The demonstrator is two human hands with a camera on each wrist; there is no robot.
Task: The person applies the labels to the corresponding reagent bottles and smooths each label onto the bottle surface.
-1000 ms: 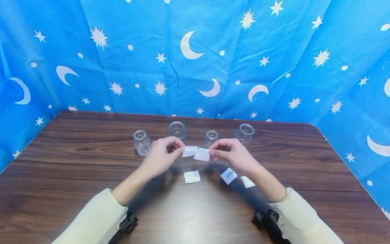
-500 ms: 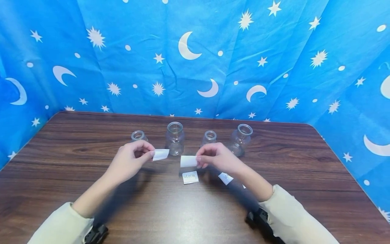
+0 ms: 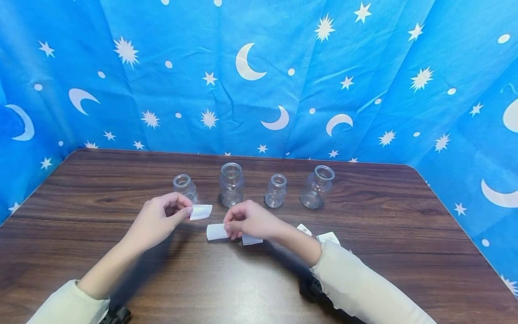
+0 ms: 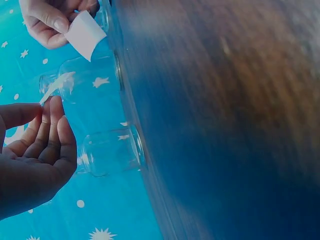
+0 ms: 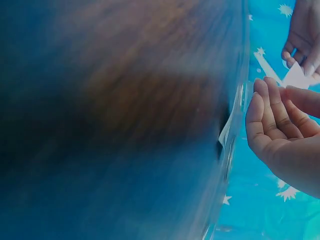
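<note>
My left hand (image 3: 149,222) pinches a small white paper label (image 3: 201,212) between thumb and forefinger, in front of the leftmost glass jar (image 3: 185,188). To its right, my right hand (image 3: 252,220) pinches another white label (image 3: 217,231) by its right edge, lower and nearer to me. Both labels show blank faces and hang above the table, apart from each other. Beneath the right hand lies a small stack of labels (image 3: 252,240), partly hidden. In the left wrist view, the left hand's label (image 4: 56,86) appears almost edge-on, and the right hand's label (image 4: 86,34) is slightly bent.
Three more glass jars, a tall one (image 3: 232,185), a small one (image 3: 276,191) and a wide one (image 3: 317,187), stand in a row on the wooden table (image 3: 376,211). Labels with writing (image 3: 328,238) lie beside the right forearm. A blue star-patterned cloth (image 3: 194,76) hangs behind.
The two labels, close together a second ago, have come apart. My left hand has moved left with one; my right hand has moved left and nearer with the other, over the stack.
</note>
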